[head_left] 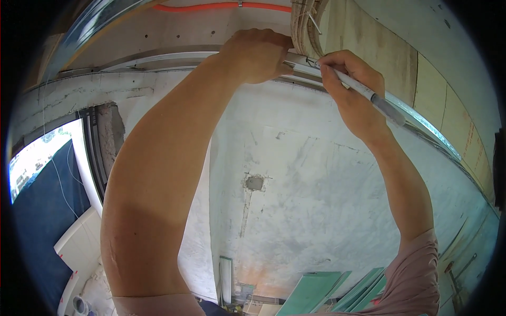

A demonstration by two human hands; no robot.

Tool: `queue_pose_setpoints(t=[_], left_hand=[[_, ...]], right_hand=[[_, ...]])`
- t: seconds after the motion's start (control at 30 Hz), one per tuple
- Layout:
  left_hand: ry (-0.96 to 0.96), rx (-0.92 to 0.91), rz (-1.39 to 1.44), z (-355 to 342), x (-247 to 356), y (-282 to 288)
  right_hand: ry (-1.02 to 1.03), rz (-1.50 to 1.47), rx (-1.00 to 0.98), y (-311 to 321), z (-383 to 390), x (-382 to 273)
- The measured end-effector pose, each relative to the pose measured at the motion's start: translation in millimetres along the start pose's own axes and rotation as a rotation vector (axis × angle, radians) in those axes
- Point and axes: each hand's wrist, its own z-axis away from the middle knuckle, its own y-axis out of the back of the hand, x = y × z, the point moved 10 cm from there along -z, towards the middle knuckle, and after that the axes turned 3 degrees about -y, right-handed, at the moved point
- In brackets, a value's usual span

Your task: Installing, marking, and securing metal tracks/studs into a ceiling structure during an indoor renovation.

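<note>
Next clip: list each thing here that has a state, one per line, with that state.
Left hand: raised, closed around the metal rail.
Right hand: raised, gripping a grey marker, tip at the rail.
Marker: cap state cannot be told.
Metal rail: mounted overhead, held at one end.
Green boards: leaning at the wall base.
Wall: bare plaster, small patch recessed.

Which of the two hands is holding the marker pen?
The right hand holds the grey marker, tip at the metal channel. The left hand has no pen; it only grips the channel.
</note>
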Motion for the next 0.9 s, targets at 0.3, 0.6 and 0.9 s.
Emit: queue_pose_setpoints(t=[0.3, 0.6, 0.9], left_hand=[[-0.018, 0.008, 0.025, 0.7, 1.0, 2.2], [-0.041, 0.027, -0.023, 0.3, 0.6, -0.9], [-0.041, 0.071, -0.015, 0.5, 0.8, -1.2]], right_hand=[[-0.010, 0.008, -0.051, -3.5, 2.0, 1.0], [0.029, 0.005, -0.033, -2.9, 2.2, 0.8], [-0.017, 0.005, -0.084, -6.0, 4.3, 3.7]])
